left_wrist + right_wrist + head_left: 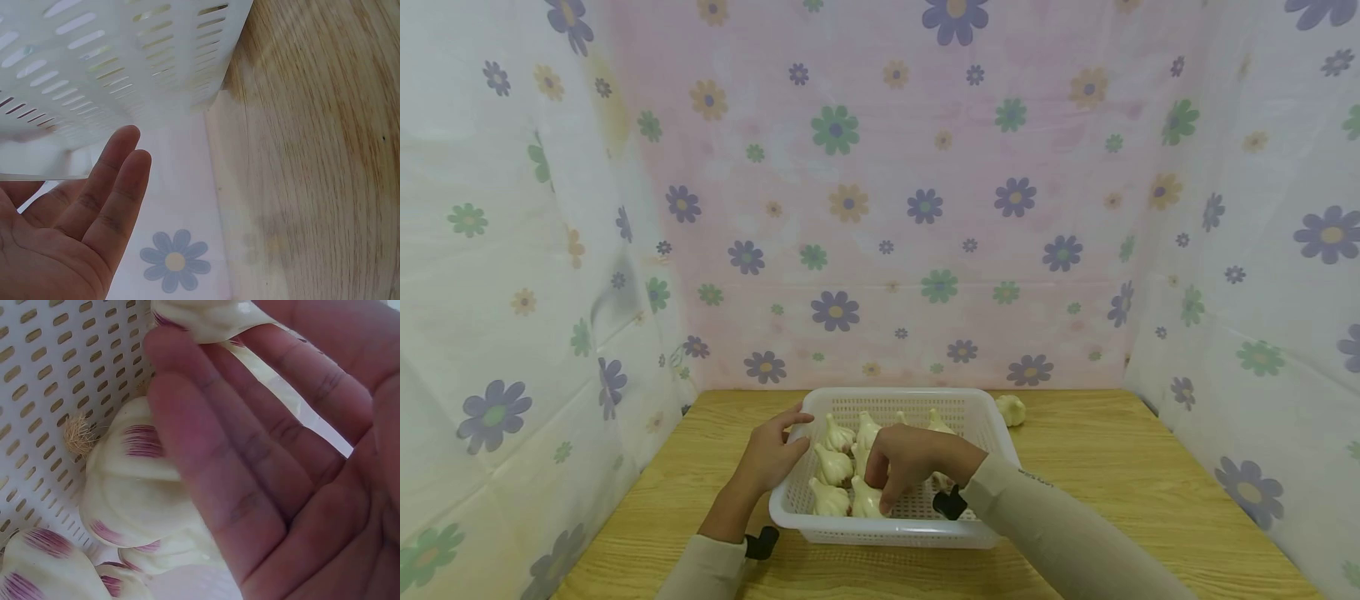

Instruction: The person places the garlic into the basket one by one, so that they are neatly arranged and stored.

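Note:
A white plastic basket with slotted walls holds several pale garlic bulbs, some with purple streaks. My left hand rests at the basket's left rim. In the left wrist view its fingers extend, fairly straight, along the outside of the slotted wall. Inside the basket, my right hand reaches down and pinches a garlic bulb in the front row. The right wrist view shows that bulb at the top, partly hidden by fingers, with another bulb beside the hand.
A lone garlic bulb lies on the wooden table behind the basket's right corner. Flower-printed cloth hangs at the back and both sides. The basket's right part shows bare slotted floor.

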The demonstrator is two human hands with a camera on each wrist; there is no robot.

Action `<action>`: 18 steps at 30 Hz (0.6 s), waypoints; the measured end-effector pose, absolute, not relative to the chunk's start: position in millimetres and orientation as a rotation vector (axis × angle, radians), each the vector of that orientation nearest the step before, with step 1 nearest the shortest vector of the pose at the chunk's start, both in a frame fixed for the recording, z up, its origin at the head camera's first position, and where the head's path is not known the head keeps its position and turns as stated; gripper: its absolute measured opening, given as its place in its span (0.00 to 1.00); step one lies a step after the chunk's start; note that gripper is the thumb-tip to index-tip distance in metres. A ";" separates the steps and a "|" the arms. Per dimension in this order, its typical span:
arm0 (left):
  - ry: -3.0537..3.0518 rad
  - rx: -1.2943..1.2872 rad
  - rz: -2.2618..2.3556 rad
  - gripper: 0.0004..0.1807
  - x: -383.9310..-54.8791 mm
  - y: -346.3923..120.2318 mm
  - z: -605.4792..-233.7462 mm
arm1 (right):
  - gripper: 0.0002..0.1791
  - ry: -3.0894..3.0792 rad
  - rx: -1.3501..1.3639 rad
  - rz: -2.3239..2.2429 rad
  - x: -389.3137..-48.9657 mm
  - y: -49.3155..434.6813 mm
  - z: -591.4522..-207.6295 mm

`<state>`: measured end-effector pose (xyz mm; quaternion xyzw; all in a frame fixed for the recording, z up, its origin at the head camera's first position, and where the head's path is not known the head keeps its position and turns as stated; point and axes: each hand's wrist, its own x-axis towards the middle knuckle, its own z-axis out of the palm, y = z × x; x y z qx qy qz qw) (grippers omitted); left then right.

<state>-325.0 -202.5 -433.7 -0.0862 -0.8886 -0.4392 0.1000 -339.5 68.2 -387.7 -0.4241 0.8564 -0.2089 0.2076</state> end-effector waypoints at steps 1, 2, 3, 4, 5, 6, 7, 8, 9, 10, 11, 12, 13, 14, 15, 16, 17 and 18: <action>-2.625 -0.258 -1.307 0.22 -324.6 -202.4 -433.5 | 0.19 2.392 -1.163 -0.579 -339.1 68.2 -387.5; -2.623 -0.262 -1.313 0.22 -324.2 -202.3 -433.2 | 0.18 2.397 -1.147 -0.579 -338.7 68.2 -387.1; -2.623 -0.266 -1.311 0.22 -324.3 -202.3 -433.3 | 0.19 2.396 -1.145 -0.575 -338.5 68.2 -386.9; -2.622 -0.266 -1.312 0.21 -324.4 -202.3 -433.3 | 0.19 2.395 -1.142 -0.572 -338.4 68.1 -386.6; -2.622 -0.268 -1.311 0.22 -324.3 -202.4 -433.2 | 0.19 2.397 -1.137 -0.568 -338.3 68.1 -386.4; -2.622 -0.270 -1.312 0.22 -324.5 -202.5 -433.3 | 0.19 2.401 -1.133 -0.565 -338.2 68.1 -386.2; -2.621 -0.270 -1.313 0.22 -324.7 -202.6 -433.5 | 0.19 2.406 -1.128 -0.561 -338.3 68.0 -386.2; -2.623 -0.270 -1.315 0.22 -324.7 -202.7 -433.6 | 0.18 2.411 -1.124 -0.559 -338.2 67.8 -386.0; -2.626 -0.269 -1.316 0.22 -324.9 -202.9 -433.8 | 0.18 2.419 -1.122 -0.553 -338.3 67.7 -386.4; -2.629 -0.266 -1.316 0.22 -325.0 -203.1 -434.0 | 0.17 2.430 -1.116 -0.551 -338.4 67.5 -386.5; -2.632 -0.265 -1.316 0.22 -325.1 -203.2 -434.2 | 0.17 2.441 -1.111 -0.546 -338.2 67.3 -386.7; -2.632 -0.265 -1.316 0.22 -325.3 -203.3 -434.3 | 0.16 2.450 -1.107 -0.543 -338.0 67.0 -386.9; -2.632 -0.266 -1.314 0.22 -325.2 -203.3 -434.2 | 0.16 2.460 -1.103 -0.538 -337.9 66.9 -387.2; -2.633 -0.267 -1.311 0.22 -325.1 -203.3 -434.2 | 0.15 2.470 -1.099 -0.533 -337.7 66.7 -387.4; -2.634 -0.266 -1.308 0.22 -325.0 -203.4 -434.0 | 0.15 2.479 -1.095 -0.529 -337.7 66.6 -387.8; -2.634 -0.266 -1.306 0.22 -324.9 -203.4 -433.9 | 0.14 2.483 -1.092 -0.530 -337.7 66.6 -388.1; -2.633 -0.265 -1.305 0.22 -324.9 -203.3 -433.9 | 0.14 2.485 -1.091 -0.530 -338.0 66.7 -388.5; -2.632 -0.263 -1.302 0.22 -325.0 -203.2 -433.9 | 0.14 2.487 -1.090 -0.529 -338.4 66.9 -388.8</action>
